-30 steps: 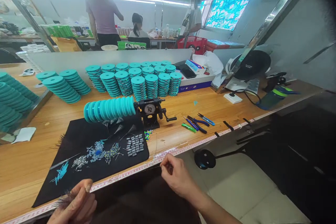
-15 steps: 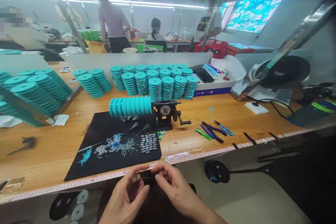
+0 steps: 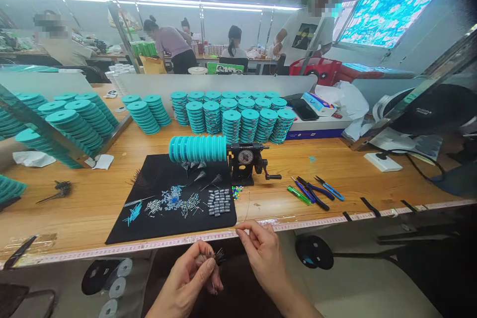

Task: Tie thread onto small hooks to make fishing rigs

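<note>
Left hand (image 3: 190, 278): just off the bench's front edge, thumb and forefinger pinching a dark bundle (image 3: 219, 257) of wiry strands, other fingers curled beneath. Strand ends fan out past the thumb; the grip looks set to keep the bunch together while leaving its tips free.

Right hand (image 3: 266, 253): near the same edge, thumb and forefinger pressed together at the tips. Anything between them is too fine to make out. Held apart from the bundle, perhaps for room to handle a single strand.

Measuring tape (image 3: 167, 243) along the front edge, presumably so lengths can be read near the hands.

Black mat (image 3: 149, 231) just behind it. Blue slivers (image 3: 133, 213) towards its left edge, then silver bits (image 3: 153, 207), clear pieces (image 3: 172, 198), pins (image 3: 192, 204); grey cylinders (image 3: 219, 202) in rough rows by the right edge. Sorting by kind likely makes each easy to pick; dark cloth shows up pale parts.

Bright beads (image 3: 237, 192) beside the mat. Pliers (image 3: 316, 194) and snips (image 3: 330, 189) to the right, handles towards the front edge, probably for easy reach.

Winder (image 3: 244, 164) behind the mat, crank (image 3: 274, 177) out to the right, loaded spools (image 3: 197, 149) jutting left. Stacked spools (image 3: 231, 126) towards the bench's back edge, upright, likely to save room.
</note>
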A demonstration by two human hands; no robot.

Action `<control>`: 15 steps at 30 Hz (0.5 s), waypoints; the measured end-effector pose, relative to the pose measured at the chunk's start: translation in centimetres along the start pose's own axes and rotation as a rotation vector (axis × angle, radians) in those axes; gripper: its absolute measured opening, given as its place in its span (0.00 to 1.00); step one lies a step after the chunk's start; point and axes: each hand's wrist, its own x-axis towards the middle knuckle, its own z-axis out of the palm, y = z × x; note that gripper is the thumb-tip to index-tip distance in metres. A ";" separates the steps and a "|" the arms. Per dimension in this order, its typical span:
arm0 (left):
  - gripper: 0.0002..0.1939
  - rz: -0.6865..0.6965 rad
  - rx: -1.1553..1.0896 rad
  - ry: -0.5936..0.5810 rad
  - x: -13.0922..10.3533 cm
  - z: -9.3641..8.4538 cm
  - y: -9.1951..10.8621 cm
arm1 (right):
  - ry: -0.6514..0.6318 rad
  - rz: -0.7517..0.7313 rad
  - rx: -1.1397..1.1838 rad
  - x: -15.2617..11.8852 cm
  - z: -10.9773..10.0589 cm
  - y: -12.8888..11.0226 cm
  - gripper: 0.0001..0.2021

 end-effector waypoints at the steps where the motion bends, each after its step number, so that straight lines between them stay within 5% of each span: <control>1: 0.17 -0.007 0.027 0.019 0.0 0.0 0.1 | -0.021 0.009 0.050 0.1 -0.2 -0.2 0.10; 7: 0.19 -0.042 0.006 0.085 -0.2 0.3 -0.1 | -0.308 0.087 0.446 -0.2 0.0 -1.3 0.08; 15: 0.25 -0.053 0.106 0.159 -0.4 0.6 0.6 | -0.255 -0.010 0.267 -0.6 0.9 -0.9 0.05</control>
